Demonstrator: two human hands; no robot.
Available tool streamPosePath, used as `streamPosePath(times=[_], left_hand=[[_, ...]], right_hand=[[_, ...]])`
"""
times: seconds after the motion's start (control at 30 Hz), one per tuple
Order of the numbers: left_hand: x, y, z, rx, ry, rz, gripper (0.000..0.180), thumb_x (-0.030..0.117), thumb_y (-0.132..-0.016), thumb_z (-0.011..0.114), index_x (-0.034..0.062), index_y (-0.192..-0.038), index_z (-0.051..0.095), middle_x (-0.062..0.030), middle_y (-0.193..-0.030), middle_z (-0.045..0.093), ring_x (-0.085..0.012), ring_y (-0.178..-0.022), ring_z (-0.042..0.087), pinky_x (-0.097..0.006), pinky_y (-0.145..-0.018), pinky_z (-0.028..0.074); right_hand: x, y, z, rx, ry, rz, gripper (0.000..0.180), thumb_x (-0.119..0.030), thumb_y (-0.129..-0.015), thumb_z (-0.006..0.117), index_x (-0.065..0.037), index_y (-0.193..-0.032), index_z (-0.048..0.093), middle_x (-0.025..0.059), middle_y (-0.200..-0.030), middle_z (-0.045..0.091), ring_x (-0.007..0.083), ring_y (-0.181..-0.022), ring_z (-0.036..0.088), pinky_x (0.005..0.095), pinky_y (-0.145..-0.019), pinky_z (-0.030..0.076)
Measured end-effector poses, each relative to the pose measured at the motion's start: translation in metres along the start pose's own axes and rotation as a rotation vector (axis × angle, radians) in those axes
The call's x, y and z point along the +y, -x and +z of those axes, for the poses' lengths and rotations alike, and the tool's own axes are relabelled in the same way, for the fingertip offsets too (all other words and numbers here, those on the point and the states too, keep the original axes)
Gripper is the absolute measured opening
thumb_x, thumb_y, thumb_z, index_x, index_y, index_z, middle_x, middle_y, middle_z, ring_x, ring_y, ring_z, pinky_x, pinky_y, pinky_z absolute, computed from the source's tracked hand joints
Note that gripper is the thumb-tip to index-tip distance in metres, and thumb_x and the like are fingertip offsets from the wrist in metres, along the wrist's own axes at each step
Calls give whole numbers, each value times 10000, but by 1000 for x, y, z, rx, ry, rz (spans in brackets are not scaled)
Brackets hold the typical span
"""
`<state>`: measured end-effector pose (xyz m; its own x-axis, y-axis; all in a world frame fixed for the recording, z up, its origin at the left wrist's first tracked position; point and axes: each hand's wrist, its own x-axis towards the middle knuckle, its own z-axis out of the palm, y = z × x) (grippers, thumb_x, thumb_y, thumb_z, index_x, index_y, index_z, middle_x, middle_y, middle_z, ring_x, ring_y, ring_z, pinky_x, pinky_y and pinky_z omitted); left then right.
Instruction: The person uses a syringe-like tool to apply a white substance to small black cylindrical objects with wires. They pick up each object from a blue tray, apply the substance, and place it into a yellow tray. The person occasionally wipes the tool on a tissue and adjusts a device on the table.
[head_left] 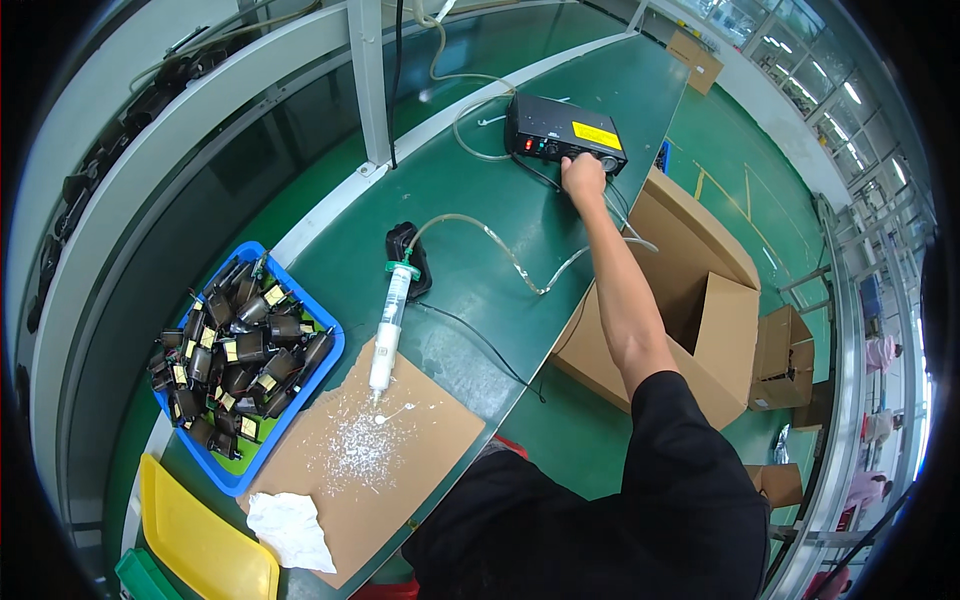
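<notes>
My right hand point(583, 180) reaches far across the bench to the front panel of a black dispenser controller point(550, 115) with a yellow label. Its fingers are closed against the panel beside a round gauge, and they hide what they grip. My left hand is out of view. Nearer me lies a clear syringe point(390, 325) of white paste, its green cap end resting by a black pedal-like block point(408, 250). The syringe's tip points to a cardboard sheet point(440, 425) strewn with white specks. An air hose point(490, 235) leads from the cap toward the controller.
A blue tray point(330, 355) heaped with small dark motors stands at the left. Below it are a white cloth point(290, 530), a yellow tray point(200, 535) and a green bin point(145, 575). An open carton point(725, 335) stands beside the bench at the right. A thin black cable crosses the bench.
</notes>
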<state>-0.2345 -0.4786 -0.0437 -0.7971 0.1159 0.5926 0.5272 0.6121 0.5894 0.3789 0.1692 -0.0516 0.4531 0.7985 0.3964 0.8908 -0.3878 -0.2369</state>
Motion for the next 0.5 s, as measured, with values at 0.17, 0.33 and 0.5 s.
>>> streamPosePath(times=[0.17, 0.33, 0.5], left_hand=[[-10, 0, 1, -6, 40, -31, 221, 84, -891, 562, -87, -1009, 639, -193, -932, 664, -269, -826, 622, -360, -764, 493], [-17, 0, 1, 6, 53, -8, 234, 92, -896, 559, -87, -1027, 635, -189, -948, 664, -258, -842, 624, -360, -770, 493], [-13, 0, 1, 2, 77, 10, 236, 87, -898, 557, -87, -1037, 633, -182, -947, 666, -246, -833, 622, -357, -764, 497]], right_hand=[[-30, 5, -2, -134, 419, -262, 154, -116, -802, 566, -55, -777, 705, 142, -789, 683, 314, -759, 678, 357, -653, 548], [-8, 6, -8, -89, 136, -206, 300, -279, -868, 552, -11, -833, 682, 213, -866, 664, 361, -817, 659, 413, -707, 536], [-1, 2, -12, -131, 10, -60, 356, -329, -864, 560, 10, -883, 665, 244, -925, 647, 387, -886, 637, 444, -769, 515]])
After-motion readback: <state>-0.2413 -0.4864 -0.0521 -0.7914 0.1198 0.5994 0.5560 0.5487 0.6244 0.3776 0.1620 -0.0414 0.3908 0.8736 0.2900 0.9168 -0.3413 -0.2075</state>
